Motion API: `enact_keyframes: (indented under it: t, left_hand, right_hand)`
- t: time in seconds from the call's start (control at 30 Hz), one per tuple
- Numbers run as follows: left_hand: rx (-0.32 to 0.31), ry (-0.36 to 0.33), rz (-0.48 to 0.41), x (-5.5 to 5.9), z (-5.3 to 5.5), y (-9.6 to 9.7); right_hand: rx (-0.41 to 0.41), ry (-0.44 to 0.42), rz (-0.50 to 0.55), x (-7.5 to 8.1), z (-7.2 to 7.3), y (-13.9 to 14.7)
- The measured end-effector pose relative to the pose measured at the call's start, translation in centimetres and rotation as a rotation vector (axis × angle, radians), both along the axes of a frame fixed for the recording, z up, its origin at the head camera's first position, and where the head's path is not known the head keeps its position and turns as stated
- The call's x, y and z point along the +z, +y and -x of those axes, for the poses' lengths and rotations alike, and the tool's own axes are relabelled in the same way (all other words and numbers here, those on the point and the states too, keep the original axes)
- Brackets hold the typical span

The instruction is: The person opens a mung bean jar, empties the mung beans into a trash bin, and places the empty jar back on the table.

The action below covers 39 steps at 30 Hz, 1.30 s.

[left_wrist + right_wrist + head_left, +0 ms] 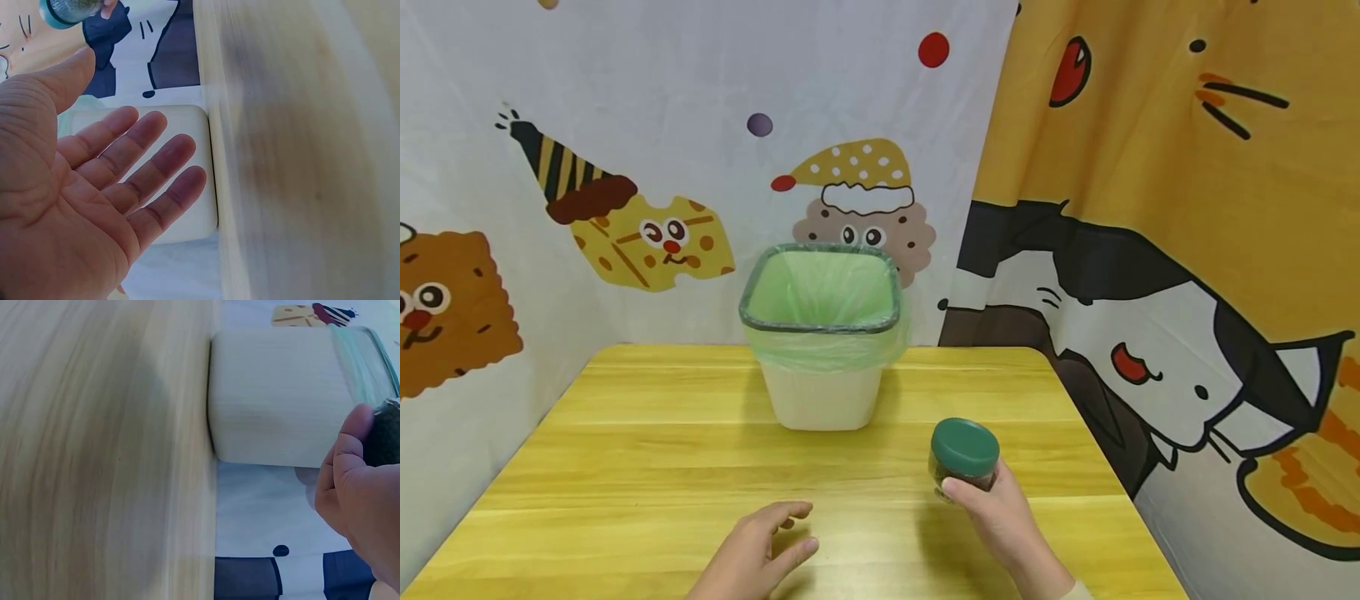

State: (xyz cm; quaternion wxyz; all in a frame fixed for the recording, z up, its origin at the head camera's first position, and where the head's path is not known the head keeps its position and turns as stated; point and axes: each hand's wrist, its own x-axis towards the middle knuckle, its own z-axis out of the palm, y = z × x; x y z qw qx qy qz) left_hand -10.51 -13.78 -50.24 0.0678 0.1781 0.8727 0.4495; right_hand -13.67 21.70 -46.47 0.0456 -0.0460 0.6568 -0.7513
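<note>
Jar [936,475]: see-through sides, dark grainy contents; raised off the surface [647,450], roughly upright, nearer you than the bin and to its right.
Green lid [965,447]: on top and looks seated; you can't tell from here whether it is tight. If it is loose, a tip or knock could spill the contents.
Right hand [1003,521]: clamped round the jar, thumb on the near side; most of the finger contact is hidden. A slack grip on that smooth, curved wall could let it slip and strike the surface.
Left hand [760,550]: apart from the right and holding nothing, fingers spread loosely, thumb away from them. It gives the jar no support, so a slip would go unchecked.
Bin [823,400]: pale, standing on the far part of the surface, well apart from both hands. A low, hurried reach forward could knock it back toward the cloth [685,317].
Green bag [820,354]: lines the bin, folded over outside under a dark rim [820,328]. Thin and loose; a snag from your fingers might drag it out of place.
</note>
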Motion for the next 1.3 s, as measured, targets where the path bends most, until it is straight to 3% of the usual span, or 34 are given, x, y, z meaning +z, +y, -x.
enact_keyframes:
  t: [0.2,0.43,0.57,0.7,0.9,1.07,1.3]
  left_hand:
    - [-0.003,0.011,-0.009,0.0,0.1,0.1]
    - [-0.026,-0.005,-0.041,0.3,0.1,0.3]
    - [-0.017,0.001,-0.054,0.6,0.0,0.4]
    - [0.006,0.053,-0.058,1.2,-0.1,0.7]
    - [0.044,0.223,-0.079,2.8,-0.1,1.7]
    - [0.039,0.301,-0.095,4.8,0.6,3.1]
    - [-0.093,0.398,-0.208,7.8,2.7,4.9]
  right_hand:
    - [0.065,0.049,0.009,0.4,-0.7,0.4]
    - [0.194,0.126,-0.023,0.9,-1.5,0.5]
    - [0.235,0.135,-0.085,1.3,-2.0,0.2]
    - [0.222,0.14,-0.169,1.8,-2.2,-0.3]
    - [0.187,0.133,-0.257,2.4,-1.8,-1.4]
    - [0.194,0.176,-0.297,2.9,-0.6,-2.7]
    - [0.32,0.241,-0.24,3.4,1.0,-4.5]
